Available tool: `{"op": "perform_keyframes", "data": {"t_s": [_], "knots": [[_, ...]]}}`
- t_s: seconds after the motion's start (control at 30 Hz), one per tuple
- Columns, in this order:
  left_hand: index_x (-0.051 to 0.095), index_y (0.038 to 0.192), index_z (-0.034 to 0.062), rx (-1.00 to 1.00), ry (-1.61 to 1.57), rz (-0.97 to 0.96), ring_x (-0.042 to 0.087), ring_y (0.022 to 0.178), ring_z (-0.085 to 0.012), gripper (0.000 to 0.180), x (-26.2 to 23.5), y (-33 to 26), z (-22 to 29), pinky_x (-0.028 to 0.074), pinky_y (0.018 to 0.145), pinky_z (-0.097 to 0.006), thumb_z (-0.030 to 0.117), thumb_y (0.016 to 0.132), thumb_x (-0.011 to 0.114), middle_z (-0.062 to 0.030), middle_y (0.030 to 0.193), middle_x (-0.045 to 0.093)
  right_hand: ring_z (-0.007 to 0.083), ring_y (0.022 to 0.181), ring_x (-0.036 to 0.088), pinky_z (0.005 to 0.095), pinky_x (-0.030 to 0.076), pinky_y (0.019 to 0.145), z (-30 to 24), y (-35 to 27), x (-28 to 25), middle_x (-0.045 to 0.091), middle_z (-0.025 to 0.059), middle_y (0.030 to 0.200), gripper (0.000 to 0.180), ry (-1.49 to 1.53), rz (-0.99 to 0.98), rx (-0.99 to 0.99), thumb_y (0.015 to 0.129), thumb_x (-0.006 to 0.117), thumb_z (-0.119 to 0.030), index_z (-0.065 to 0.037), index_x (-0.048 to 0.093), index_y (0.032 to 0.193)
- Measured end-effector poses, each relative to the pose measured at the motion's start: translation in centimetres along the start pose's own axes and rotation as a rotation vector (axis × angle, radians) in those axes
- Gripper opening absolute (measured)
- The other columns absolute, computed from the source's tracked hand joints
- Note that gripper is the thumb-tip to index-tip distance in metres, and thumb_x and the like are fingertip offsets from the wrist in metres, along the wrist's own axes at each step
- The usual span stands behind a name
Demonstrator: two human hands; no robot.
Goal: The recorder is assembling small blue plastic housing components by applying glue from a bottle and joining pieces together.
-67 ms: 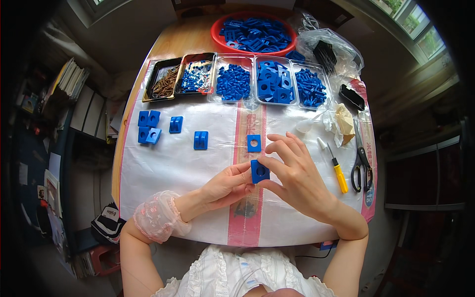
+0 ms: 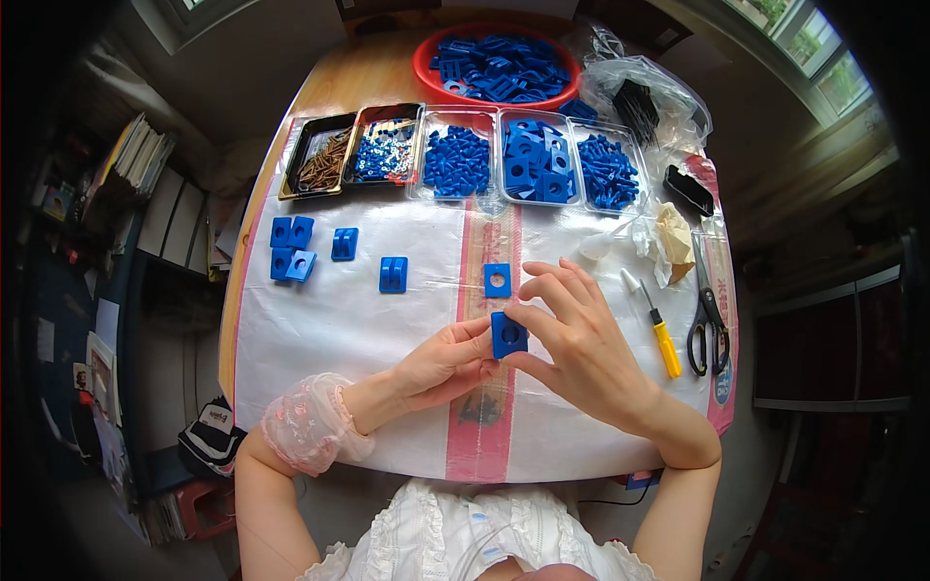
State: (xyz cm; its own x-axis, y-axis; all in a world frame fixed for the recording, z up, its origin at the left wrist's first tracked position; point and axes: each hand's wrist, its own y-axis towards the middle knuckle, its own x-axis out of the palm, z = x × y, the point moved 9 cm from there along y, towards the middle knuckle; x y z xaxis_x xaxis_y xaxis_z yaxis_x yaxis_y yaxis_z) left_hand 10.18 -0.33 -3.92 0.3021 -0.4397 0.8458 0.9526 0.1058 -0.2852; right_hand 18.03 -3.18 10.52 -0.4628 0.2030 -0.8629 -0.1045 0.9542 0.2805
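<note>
I am looking down on a wooden table (image 2: 373, 73) covered by a white woven sheet (image 2: 339, 320) with a pink stripe running down its middle. Around the table the room is dim: stacked books and papers sit far out beyond my left hand, and window light shows at the upper corners.

My left hand (image 2: 441, 363) and right hand (image 2: 581, 339) meet over the pink stripe, and both are closed on a small blue block (image 2: 508, 335) with a round hole through it. The left thumb and fingertips pinch its left edge; the right thumb and forefinger clamp its right side. The block is held just above the sheet, its holed face turned up toward me. It is nearly square, so I cannot tell a long axis; its edges sit slightly turned against the stripe.

Just beyond the hands lies another blue holed piece (image 2: 497, 280) flat on the stripe. Farther out and to the left of my left hand lie more blue blocks (image 2: 392, 274). Right of my right hand are a yellow-handled screwdriver (image 2: 658, 332) and black scissors (image 2: 707, 324). Well beyond both hands stand trays of blue parts (image 2: 533, 160) and a red bowl (image 2: 499, 66) of the same.
</note>
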Motion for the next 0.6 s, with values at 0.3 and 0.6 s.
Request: {"op": "perform_keyframes", "data": {"t_s": [0.3, 0.6], "knots": [[0.051, 0.133, 0.0057, 0.015, -0.023, -0.001, 0.054, 0.099, -0.0074, 0.037, -0.4, 0.3, -0.2, 0.046, 0.087, -0.026, 0.023, 0.101, 0.057, -0.0010, 0.116, 0.060, 0.0342, 0.125, 0.048, 0.0511, 0.032, 0.111, 0.3, 0.1, 0.6, 0.057, 0.0152, 0.111, 0.044, 0.027, -0.026, 0.020, 0.069, 0.080, -0.016, -0.002, 0.061, 0.106], [0.051, 0.132, 0.0046, 0.023, -0.014, 0.017, 0.058, 0.106, -0.0100, 0.037, -0.3, 0.3, 0.0, 0.048, 0.093, -0.031, 0.024, 0.101, 0.056, -0.0030, 0.118, 0.062, 0.0374, 0.124, 0.049, 0.0512, 0.032, 0.110, 0.6, 0.2, 0.5, 0.056, 0.0188, 0.115, 0.056, 0.101, -0.009, 0.061, 0.070, 0.081, -0.017, -0.002, 0.053, 0.116]]}}
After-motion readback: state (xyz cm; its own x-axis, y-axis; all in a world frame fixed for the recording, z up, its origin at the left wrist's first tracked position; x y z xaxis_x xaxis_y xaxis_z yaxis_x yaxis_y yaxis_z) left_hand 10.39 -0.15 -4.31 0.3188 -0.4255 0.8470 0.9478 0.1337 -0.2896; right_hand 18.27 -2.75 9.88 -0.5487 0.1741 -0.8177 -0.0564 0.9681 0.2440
